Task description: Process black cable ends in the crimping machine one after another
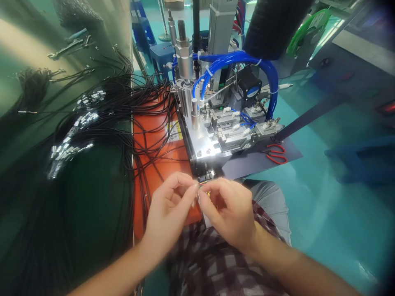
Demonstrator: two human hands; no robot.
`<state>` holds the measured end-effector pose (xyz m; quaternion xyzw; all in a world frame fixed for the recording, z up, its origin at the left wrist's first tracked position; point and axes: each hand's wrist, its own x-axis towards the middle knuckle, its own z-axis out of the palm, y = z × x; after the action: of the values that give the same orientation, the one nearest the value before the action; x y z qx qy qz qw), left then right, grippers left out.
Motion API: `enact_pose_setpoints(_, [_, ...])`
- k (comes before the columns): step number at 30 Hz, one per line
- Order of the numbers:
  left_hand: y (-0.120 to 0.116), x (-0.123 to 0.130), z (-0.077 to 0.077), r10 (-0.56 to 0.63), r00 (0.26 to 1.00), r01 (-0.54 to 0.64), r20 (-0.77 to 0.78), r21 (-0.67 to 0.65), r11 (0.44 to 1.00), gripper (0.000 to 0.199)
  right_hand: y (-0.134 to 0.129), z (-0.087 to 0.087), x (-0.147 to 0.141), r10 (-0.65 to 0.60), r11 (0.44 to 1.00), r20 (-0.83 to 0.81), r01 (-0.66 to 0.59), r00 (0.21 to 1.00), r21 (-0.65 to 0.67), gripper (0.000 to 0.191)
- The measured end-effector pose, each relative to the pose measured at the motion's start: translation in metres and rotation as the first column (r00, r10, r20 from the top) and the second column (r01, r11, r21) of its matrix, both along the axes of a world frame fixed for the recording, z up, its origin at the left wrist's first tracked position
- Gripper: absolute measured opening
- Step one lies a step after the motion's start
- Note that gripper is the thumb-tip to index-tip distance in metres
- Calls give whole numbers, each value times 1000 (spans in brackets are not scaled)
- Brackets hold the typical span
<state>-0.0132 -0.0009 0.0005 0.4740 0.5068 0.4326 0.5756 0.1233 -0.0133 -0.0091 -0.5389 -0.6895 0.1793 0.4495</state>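
Observation:
My left hand (171, 205) and my right hand (233, 209) meet fingertip to fingertip just in front of a metal machine (202, 142). Each pinches thumb against forefinger on thin coloured wires (201, 183), of which only short reddish and pale bits show. The wire ends are mostly covered by my fingers. Right behind the fingertips is the machine's small front clamp (210, 174). An orange board (160, 158) lies beneath the left hand, crossed by black cables (145, 135).
A large bundle of black cables with shiny silver connector ends (72, 135) covers the dark green surface on the left. Red-handled pliers (277, 154) lie on the grey sheet (247, 166) to the right. Blue air hoses (240, 57) arch over the machine. A blue stool (162, 53) stands behind.

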Motion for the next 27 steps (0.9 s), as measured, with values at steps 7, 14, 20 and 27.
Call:
enact_pose_setpoints(7, [5,0,6,-94,987,96,-130,7,995,9,8,14,24,120,977,134,-94,984,-191,10])
enact_pose_setpoints(14, [9,-3,6,-121,991,109,-63,-169,980,11,15,19,29,153,814,-139,-205,978,-544,14])
enact_pose_setpoints(20, [10,-4,1,-92,996,94,19,-262,961,17,14,15,28,132,837,-148,-190,980,-514,12])
enact_pose_setpoints(27, [8,-3,0,-26,1000,30,19,-318,948,17,14,11,26,114,843,-192,-197,975,-500,11])
